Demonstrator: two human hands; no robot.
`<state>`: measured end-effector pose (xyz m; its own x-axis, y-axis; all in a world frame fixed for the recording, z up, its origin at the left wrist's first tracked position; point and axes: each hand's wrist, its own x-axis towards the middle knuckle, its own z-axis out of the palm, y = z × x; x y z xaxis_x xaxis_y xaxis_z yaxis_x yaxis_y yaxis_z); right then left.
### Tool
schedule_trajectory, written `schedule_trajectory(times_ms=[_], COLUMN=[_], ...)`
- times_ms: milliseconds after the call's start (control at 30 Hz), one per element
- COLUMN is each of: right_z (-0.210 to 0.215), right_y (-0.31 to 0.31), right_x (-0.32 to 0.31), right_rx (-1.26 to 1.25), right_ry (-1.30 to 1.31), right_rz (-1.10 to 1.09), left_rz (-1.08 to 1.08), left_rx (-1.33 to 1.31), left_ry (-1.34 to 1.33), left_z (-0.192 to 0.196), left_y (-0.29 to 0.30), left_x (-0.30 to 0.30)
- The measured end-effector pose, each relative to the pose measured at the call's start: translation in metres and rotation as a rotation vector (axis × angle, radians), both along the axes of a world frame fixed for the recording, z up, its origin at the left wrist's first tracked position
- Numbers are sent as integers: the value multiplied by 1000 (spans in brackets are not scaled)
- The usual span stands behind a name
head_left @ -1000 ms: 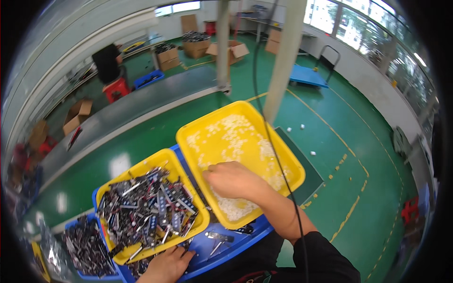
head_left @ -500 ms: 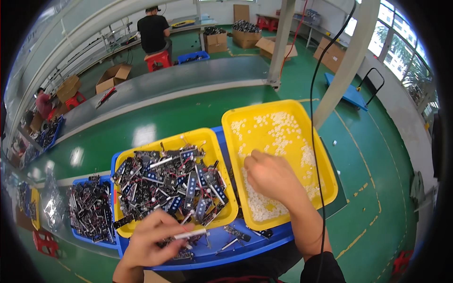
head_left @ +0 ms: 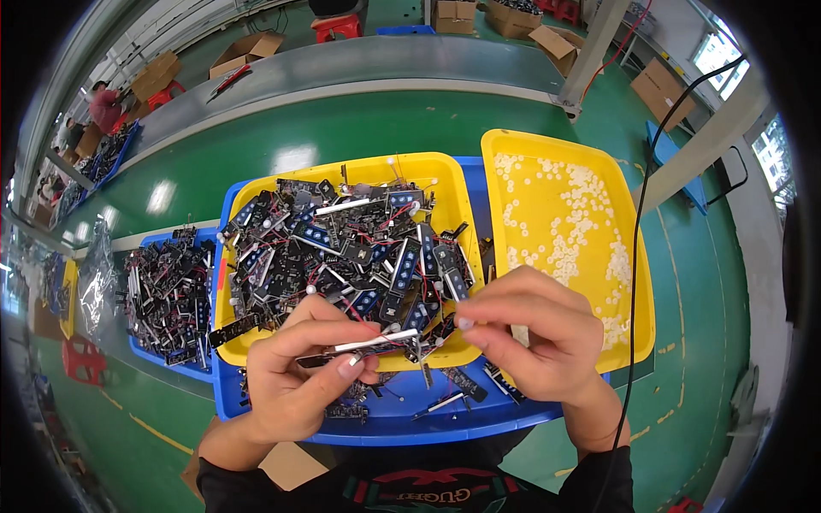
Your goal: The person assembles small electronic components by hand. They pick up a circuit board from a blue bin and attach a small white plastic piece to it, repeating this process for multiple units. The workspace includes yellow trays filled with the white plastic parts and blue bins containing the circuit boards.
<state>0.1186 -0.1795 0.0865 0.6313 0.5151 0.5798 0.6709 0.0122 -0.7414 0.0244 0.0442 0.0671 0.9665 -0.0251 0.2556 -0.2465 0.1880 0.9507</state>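
Note:
My left hand (head_left: 291,376) grips a small black circuit board (head_left: 376,344) with a white strip along it and thin red wires. The board is held nearly level over the front of a yellow tray (head_left: 466,205) heaped with similar boards. Close to the board's right end, my right hand (head_left: 547,338) pinches a small white round piece (head_left: 464,323) between thumb and finger; a gap separates the piece from the board. On the right, another yellow tray (head_left: 534,227) has many small white rings scattered over its bottom, partly hidden by my right hand.
Under the yellow trays lies a large blue tray (head_left: 402,430) with several loose boards in front. Another blue bin (head_left: 175,368) full of boards stands left. A black cable (head_left: 637,282) hangs across the right side. A conveyor table (head_left: 368,73) runs behind, with co-workers farther off.
My right hand has come back from the tray of white rings to the board, now with a small white piece in its fingertips. My left hand has lifted slightly. The view has tilted down.

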Motion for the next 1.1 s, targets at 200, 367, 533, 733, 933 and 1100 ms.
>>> schedule_trajectory(times_ms=[200, 367, 533, 733, 933, 1100], right_z=[-7, -7, -12, -22, -23, -19], right_y=[3, 5, 10, 13, 17, 16], right_x=[-9, -12, -11, -14, -13, -14], right_rx=[91, 79, 101, 194, 172, 71], right_ry=[221, 347, 379, 491, 425, 437], right_rz=[196, 237, 302, 395, 410, 384], left_rz=[-5, -45, -88, -80, -48, -26], left_rx=[145, 304, 343, 256, 286, 279], left_ry=[38, -97, -76, -29, -26, -22], left_z=[1, -2, 1, -5, -6, -7], left_y=[-1, -2, -4, -4, -2, -4], left_x=[-2, -1, -2, -1, 1, 0])
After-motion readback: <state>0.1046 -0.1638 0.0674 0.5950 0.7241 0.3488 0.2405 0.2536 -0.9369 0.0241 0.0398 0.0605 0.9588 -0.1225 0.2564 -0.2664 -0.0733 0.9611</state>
